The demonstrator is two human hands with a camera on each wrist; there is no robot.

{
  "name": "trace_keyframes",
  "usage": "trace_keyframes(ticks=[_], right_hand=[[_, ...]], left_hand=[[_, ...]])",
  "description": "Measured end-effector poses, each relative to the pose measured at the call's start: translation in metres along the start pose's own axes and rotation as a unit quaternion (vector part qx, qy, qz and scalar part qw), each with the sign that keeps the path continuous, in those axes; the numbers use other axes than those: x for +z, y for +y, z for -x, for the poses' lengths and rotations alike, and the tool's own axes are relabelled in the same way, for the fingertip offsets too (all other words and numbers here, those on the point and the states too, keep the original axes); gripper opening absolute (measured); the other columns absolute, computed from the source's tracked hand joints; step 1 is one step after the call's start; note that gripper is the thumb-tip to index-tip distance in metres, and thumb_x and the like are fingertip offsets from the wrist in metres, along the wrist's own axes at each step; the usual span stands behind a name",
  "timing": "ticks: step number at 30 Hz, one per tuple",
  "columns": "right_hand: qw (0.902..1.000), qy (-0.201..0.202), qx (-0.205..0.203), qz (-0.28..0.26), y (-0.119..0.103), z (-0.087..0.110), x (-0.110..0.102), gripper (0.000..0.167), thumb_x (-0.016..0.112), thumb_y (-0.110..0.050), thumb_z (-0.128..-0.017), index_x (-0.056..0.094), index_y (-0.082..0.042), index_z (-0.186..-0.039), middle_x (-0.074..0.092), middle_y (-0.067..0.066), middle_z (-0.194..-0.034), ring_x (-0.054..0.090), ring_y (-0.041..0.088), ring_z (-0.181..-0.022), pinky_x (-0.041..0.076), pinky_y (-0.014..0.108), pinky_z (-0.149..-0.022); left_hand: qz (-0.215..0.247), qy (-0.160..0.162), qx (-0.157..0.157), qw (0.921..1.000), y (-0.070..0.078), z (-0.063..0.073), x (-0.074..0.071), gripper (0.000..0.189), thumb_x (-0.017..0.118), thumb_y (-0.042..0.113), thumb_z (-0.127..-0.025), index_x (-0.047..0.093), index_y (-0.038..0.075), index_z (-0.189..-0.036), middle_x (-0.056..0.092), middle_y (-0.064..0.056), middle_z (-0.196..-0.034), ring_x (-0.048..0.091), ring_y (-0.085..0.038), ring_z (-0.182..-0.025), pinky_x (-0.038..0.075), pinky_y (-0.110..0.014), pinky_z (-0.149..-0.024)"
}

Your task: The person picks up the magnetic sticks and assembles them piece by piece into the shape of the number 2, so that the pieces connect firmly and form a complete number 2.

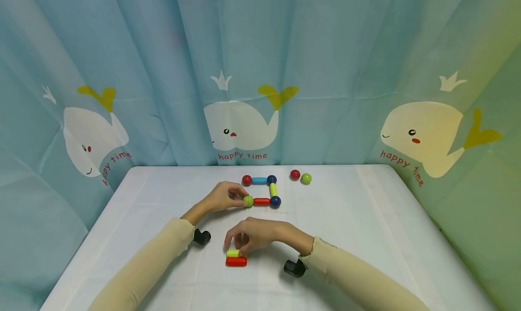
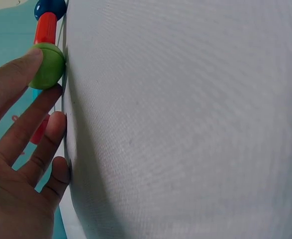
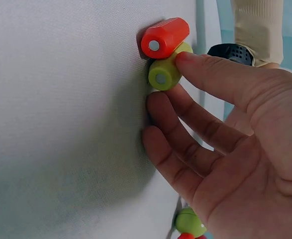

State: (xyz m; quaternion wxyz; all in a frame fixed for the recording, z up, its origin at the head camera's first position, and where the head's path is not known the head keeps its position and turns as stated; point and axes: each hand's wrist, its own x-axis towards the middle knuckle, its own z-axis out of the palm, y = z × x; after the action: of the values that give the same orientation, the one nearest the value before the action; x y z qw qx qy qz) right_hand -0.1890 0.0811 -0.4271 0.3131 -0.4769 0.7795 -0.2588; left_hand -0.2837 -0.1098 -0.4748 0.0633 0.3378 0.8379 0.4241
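At the end of a magnetic chain, my left hand (image 1: 225, 196) pinches a green ball (image 2: 50, 69) between thumb and forefinger. A red rod (image 1: 262, 201) joins that ball to a dark blue ball (image 1: 275, 201). From there a yellow-green rod (image 1: 273, 190), a second dark blue ball (image 1: 272, 180), a light blue rod (image 1: 259, 181) and a red ball (image 1: 247, 180) follow, leaving the left side unjoined. Nearer the front, my right hand (image 1: 258, 234) pinches a loose yellow-green magnetic rod (image 3: 163, 74). Touching it is a loose red rod (image 1: 236, 261), lying parallel on the table.
A loose red ball (image 1: 295, 175) and a loose green ball (image 1: 306, 178) lie right of the chain, near the back edge. The white-covered table (image 1: 358, 229) ends at a blue curtain (image 1: 333, 76) printed with whales. Black wrist devices sit under both sleeves.
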Motion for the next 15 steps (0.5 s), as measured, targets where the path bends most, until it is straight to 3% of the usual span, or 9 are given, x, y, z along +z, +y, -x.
trace_keyframes(ticks=[15], right_hand=[[0.9998,0.005,0.000,0.017,-0.0034,0.0003,0.0009,0.024,0.076,-0.004,-0.092,0.073,-0.014,-0.114,0.069,-0.003,-0.088,0.059,0.003,-0.075,0.050,0.017,-0.076]], left_hand=[[-0.003,0.002,0.001,1.0000,-0.0022,-0.0001,0.0015,0.018,0.085,0.017,-0.087,0.079,0.015,-0.103,0.076,0.006,-0.098,0.062,-0.011,-0.076,0.051,-0.026,-0.072]])
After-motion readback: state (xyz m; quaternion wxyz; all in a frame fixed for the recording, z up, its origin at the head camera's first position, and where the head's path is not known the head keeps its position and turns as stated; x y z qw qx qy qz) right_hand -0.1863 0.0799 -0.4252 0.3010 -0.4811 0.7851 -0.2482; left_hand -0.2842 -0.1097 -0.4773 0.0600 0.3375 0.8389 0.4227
